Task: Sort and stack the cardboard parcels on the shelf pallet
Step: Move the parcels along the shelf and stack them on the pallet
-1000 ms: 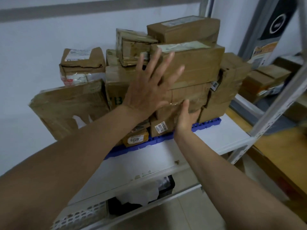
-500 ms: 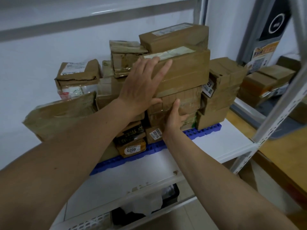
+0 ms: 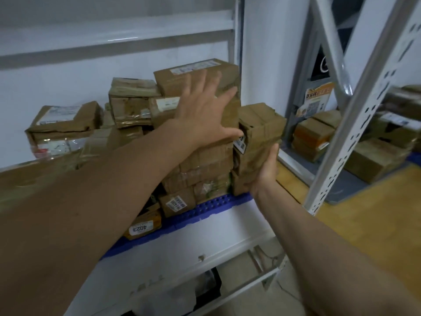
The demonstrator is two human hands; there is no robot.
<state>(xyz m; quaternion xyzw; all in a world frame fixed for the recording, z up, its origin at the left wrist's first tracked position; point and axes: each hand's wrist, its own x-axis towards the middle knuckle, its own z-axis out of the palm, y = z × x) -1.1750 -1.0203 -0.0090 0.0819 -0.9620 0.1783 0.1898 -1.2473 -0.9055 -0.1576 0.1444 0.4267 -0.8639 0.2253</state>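
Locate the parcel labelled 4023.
In the head view, the 4023 parcel lies low on the blue pallet, front left of the stack, beneath the left forearm.

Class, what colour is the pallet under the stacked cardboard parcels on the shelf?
Blue, with a dotted, studded top. The pallet shows best in the head view, below the parcels.

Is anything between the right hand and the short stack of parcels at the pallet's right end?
Nothing visible: the right hand already touches the short stack from its right side, on the blue pallet. The left hand lies flat on the taller stack beside it.
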